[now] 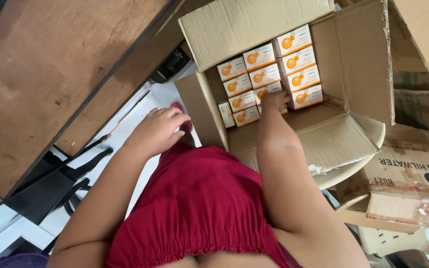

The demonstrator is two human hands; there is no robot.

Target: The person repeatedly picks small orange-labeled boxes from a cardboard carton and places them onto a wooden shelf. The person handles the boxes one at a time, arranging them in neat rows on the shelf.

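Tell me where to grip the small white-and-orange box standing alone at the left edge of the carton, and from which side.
Probably from above. The lone small box stands on edge against the carton's left wall, with the packed rows of boxes on its other side, so only its top edge is free. Pinch that top across its thin faces and lift straight up. The right hand is already inside the carton; the left hand hangs outside.

Brown wooden tabletop (40, 74) up on my left, black folded stand (50, 186) w/ white floor (140, 114) under it. My red dress (199, 208) fills the bottom. Taped flat cartons (408, 188) stacked at right, beige plastic stool (358, 159) beside them.
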